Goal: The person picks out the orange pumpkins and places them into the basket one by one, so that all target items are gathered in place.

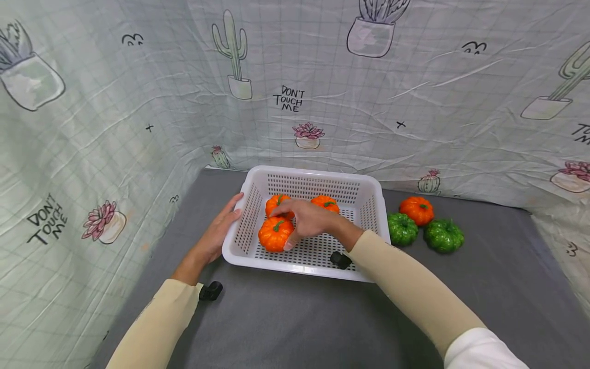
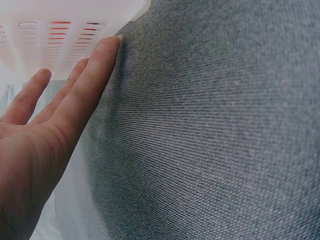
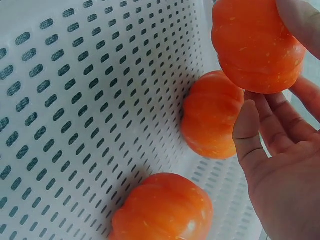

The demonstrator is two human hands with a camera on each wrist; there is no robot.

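My right hand [image 1: 310, 218] reaches into the white basket [image 1: 304, 269], thumb and fingers round a small orange pumpkin [image 1: 273, 239] with a green stem. In the right wrist view that pumpkin [image 3: 257, 47] sits between the fingers, nearest the camera's upper right. Behind it lies a second orange pumpkin [image 1: 273, 201], partly covered by the hand. A third orange pumpkin [image 1: 326, 203] rests farther right in the basket. With fingers straight, my left hand [image 1: 220, 229] touches the basket's left side; the left wrist view shows its fingertips [image 2: 111, 45] against the slotted wall.
To the right of the basket, on the grey cloth [image 1: 276, 318], stand two green pumpkins, one [image 1: 402, 229] close by the basket wall and one [image 1: 443, 236] farther out. An orange pumpkin [image 1: 417, 210] is behind them. A cactus-print curtain [image 1: 286, 61] hangs at the back and left.
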